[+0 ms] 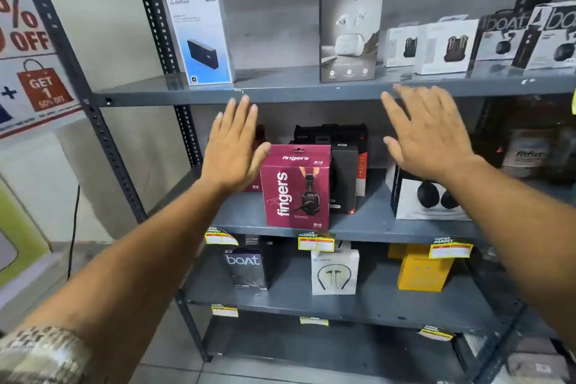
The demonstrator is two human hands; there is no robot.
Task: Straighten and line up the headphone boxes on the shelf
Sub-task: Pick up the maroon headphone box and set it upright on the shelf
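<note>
Both arms stretch out toward a grey metal rack, a patterned sleeve [40,352] bunched at the left elbow. The left hand [232,153] is flat, fingers spread and pointing up, holding nothing; its thumb lies just beside the top left corner of the maroon box [297,187]. The right hand [431,134] is just as flat and spread, empty too, hovering in front of the white box [411,199] and hiding its upper part.

Both of these headphone boxes stand on the middle shelf [367,221]. The maroon box is upright at the front edge, turned slightly so its face and a bit of its right side show. Tucked behind the left hand is a 2nd maroon box [257,165], mostly hidden. Right behind the front maroon one stands a black box [344,178], touching or nearly so, with another black box [330,132] further back. The white box, showing black headphones, sits well apart to the right and is angled.

Below, the lower shelf [374,302] carries a dark boat box [244,268], a white neckband box [334,273] and a yellow box [424,271], spaced apart. Yellow price tags [316,241] hang from the shelf edges.

Higher and further back, the top shelf [280,90] holds a blue and white power bank box [202,37], a tall grey earbud box [350,34] and a row of small white boxes [445,47] to the right.
</note>
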